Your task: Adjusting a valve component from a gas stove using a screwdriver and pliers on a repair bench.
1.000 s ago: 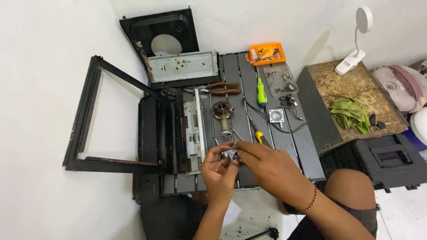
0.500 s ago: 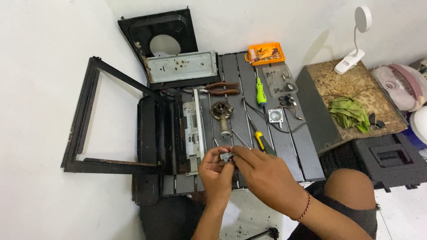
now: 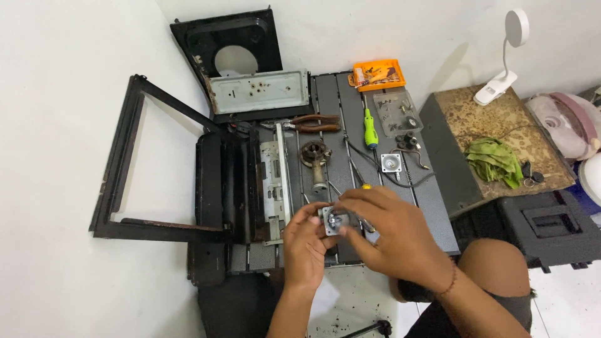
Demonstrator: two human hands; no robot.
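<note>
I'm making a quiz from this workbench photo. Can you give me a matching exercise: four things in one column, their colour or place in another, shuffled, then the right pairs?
Things:
1. screwdriver
2. small tray
3. pliers
4. small square metal part

Places or colours:
A. held between the left hand and the right hand
B. orange, at the far edge of the table
C. green handle
D. reddish-brown handles, lying in front of the grey metal plate

Pairs: 1-C, 2-B, 3-D, 4-A
</note>
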